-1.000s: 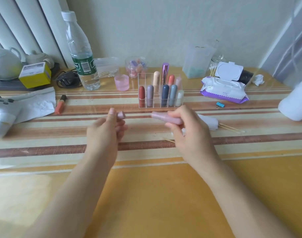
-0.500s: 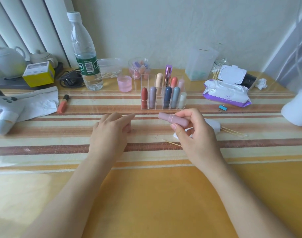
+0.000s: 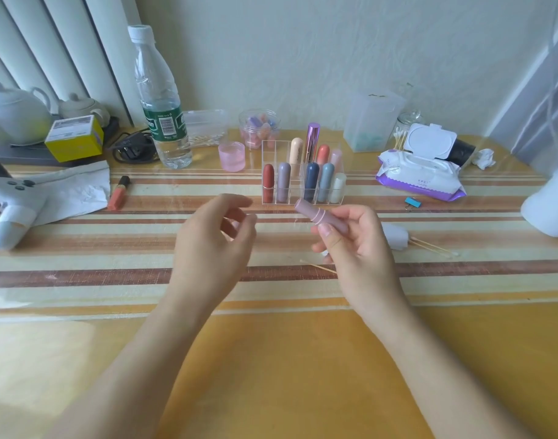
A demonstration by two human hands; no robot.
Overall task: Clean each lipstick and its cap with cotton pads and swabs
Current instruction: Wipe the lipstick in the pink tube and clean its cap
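Observation:
My right hand [image 3: 356, 245] grips a mauve lipstick tube [image 3: 320, 215] by its lower half, with the tube's capped end pointing up and left. My left hand [image 3: 214, 239] hovers a short way to the tube's left with fingers loosely curled and nothing in them. Behind both hands stands a clear organizer [image 3: 303, 202] holding several upright lipsticks. A cotton swab [image 3: 318, 267] lies on the table under my right hand. Two more swabs [image 3: 433, 247] and a white cotton pad [image 3: 395, 237] lie to its right.
An orange lipstick [image 3: 119, 194] lies at the left beside crumpled paper [image 3: 78, 191] and a white game controller [image 3: 14, 207]. A water bottle [image 3: 160, 99], pink cup [image 3: 231, 156], wet-wipes pack [image 3: 420, 175], swab jar [image 3: 404, 131] and white roll [image 3: 550, 204] line the back and right.
The cap that my left hand held is now on the tube. My left hand dropped toward the table, then rose with nothing in it. My right hand tilted the tube upward.

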